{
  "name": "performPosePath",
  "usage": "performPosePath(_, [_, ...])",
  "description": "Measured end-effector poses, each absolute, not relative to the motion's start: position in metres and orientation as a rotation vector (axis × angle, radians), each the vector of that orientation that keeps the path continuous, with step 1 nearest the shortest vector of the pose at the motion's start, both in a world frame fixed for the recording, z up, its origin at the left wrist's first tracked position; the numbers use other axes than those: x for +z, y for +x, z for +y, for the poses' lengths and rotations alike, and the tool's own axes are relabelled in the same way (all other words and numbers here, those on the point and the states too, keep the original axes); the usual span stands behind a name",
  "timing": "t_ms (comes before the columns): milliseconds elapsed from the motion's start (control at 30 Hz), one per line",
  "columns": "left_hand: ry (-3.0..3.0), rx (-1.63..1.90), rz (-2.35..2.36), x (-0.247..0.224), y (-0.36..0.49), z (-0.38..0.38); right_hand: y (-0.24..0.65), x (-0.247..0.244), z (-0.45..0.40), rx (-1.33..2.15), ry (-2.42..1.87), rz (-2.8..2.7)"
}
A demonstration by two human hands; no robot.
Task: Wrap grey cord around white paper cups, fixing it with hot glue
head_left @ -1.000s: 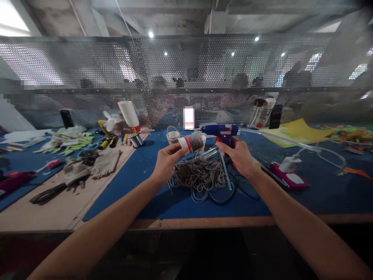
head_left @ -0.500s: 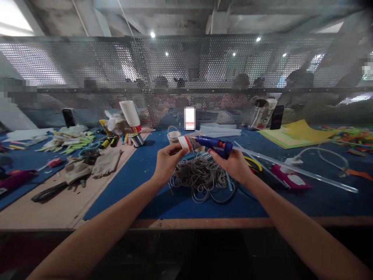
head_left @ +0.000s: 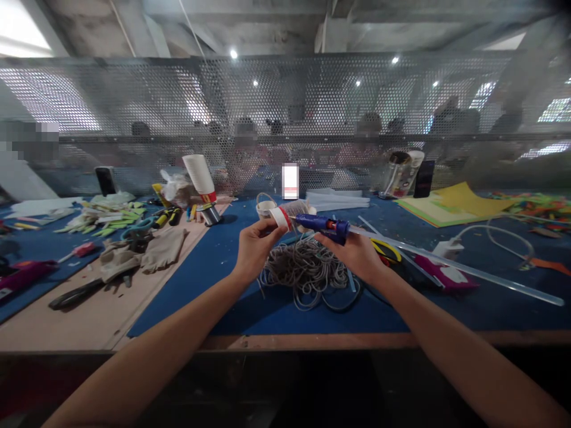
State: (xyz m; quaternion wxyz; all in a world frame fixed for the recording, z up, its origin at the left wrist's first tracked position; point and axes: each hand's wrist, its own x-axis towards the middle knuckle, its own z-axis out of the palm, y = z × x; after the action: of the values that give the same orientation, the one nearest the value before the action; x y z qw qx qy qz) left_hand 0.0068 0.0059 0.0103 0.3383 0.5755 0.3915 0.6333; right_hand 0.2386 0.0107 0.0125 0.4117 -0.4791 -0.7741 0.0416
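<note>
My left hand [head_left: 253, 246] is closed on a paper cup [head_left: 280, 219] with a white and red rim, tipped on its side in the air. Grey cord [head_left: 297, 208] appears wound around the cup's body. In my right hand [head_left: 359, 252] is a blue hot glue gun [head_left: 319, 223]; its nozzle is at the cup's cord-covered side beside the red band, though I cannot tell if they touch. A long clear glue stick [head_left: 468, 267] sticks out of the gun's back toward the right. Below both hands lies a tangled heap of grey cord [head_left: 307, 270] on the blue mat.
Behind my hands stands a small cup with a handle [head_left: 266, 208]. Stacked paper cups [head_left: 196, 175] lean at the left, near gloves [head_left: 163, 249] and a black-handled tool [head_left: 80, 294]. Coloured sheets [head_left: 455, 205] and a purple glue gun [head_left: 27, 276] flank the area. A perforated metal screen [head_left: 285, 95] stands behind.
The glue gun has shifted slightly left and down, its nozzle nearer the red band. The cup has turned a little and moved slightly left in my left hand.
</note>
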Motion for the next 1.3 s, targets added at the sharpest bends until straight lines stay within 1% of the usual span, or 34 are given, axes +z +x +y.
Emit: performPosePath(1300, [1.489,1.653,1.074,0.0094,0.0052,0.0095,0.2412,0.0111,0.0118,-0.070,-1.146,-2.012])
